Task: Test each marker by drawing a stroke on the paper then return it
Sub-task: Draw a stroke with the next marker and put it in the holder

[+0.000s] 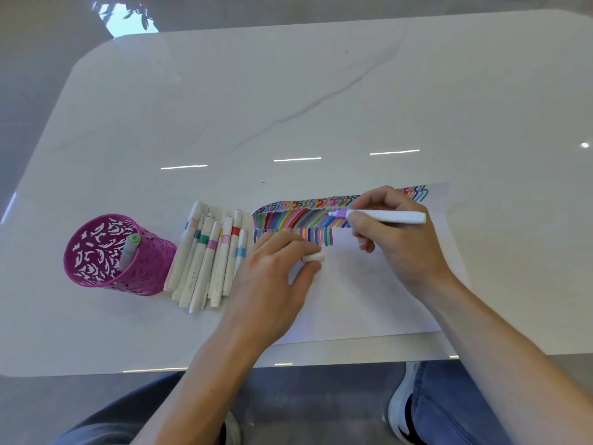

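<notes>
White marker (385,216), uncapped, lilac tip

No text, label, brand, number or sign can be read anywhere. The white plastic markers with coloured bands (205,261), piled just left of where the left hand (276,274) pinches a small white cap (313,258), carry faint grey marks along their barrels, too small and blurred to make out. The white marker with a lilac tip (385,216), gripped in the right hand (398,242), shows a plain barrel beyond the grip.
</notes>
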